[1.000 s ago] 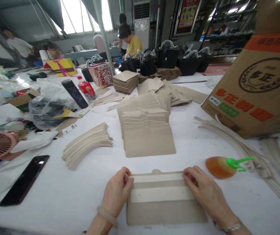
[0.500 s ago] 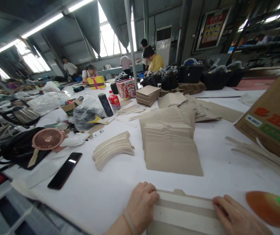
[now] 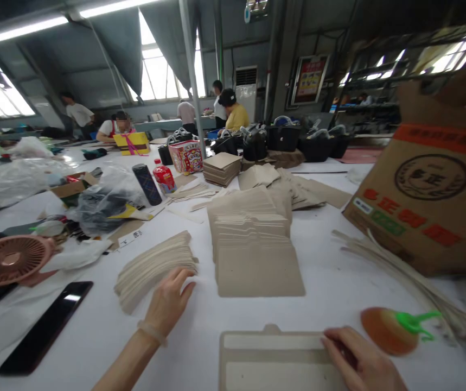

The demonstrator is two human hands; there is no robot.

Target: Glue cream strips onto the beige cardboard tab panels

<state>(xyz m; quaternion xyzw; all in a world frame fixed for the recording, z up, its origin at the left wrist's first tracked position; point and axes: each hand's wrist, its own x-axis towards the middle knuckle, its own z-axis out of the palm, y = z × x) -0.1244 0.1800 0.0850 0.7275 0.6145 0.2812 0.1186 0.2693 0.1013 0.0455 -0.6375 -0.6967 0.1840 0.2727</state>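
My left hand (image 3: 170,300) is at the near right end of a fanned stack of beige strips (image 3: 151,266). Its fingertips touch or nearly touch the strips, with the thumb apart from the fingers. My right hand (image 3: 363,355) lies on the right edge of a beige panel (image 3: 273,355) with a small tab on top and a pale strip across its upper part. The fingers are curled around something dark red, mostly hidden in the palm. Beyond the panel stands a fanned pile of tabbed beige sheets (image 3: 259,271).
An orange-brown bottle with a green nozzle (image 3: 391,330) lies right of my right hand. Long strips (image 3: 395,271) and a printed paper bag (image 3: 420,184) are farther right. A phone (image 3: 45,328) and pink fan (image 3: 13,260) lie left. Several people work at the back.
My left hand has left the panel and moved up-left to the stack of strips. My right hand stays at the panel's right side. The view has turned to the right.
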